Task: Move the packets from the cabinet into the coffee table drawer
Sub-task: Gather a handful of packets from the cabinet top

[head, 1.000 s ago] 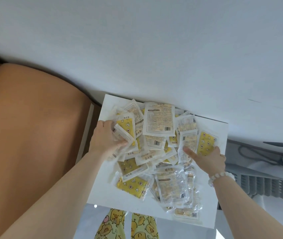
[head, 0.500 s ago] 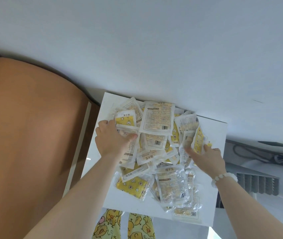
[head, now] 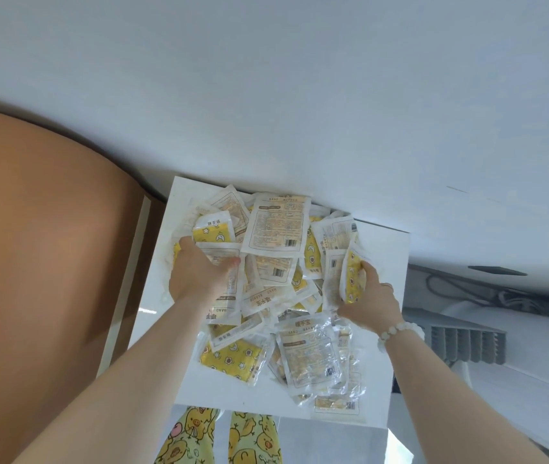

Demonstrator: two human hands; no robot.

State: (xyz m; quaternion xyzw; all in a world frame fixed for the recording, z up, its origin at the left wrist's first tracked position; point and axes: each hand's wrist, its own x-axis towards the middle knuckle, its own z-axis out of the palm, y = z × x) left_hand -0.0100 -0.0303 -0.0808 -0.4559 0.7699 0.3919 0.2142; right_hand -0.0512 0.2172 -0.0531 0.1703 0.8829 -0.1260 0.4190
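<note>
Yellow packet [head: 352, 277] pinched by right fingers [head: 369, 267].

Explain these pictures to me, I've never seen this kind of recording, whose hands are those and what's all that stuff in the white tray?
There is no machine. A person wears one camera on the head, looking down, so the two bare arms reaching in from below are their own. The white tray looks like a drawer pulled out from under a white tabletop. In it lies a heap of small flat plastic packets, some yellow with a cartoon print, some white with text and barcodes. The left hand has its fingers curled into the heap's left side, gripping packets there. The right hand, with a pale bead bracelet on its wrist, holds one yellow packet tilted up at the heap's right edge. The brown surface at the left may be a sofa.
</note>
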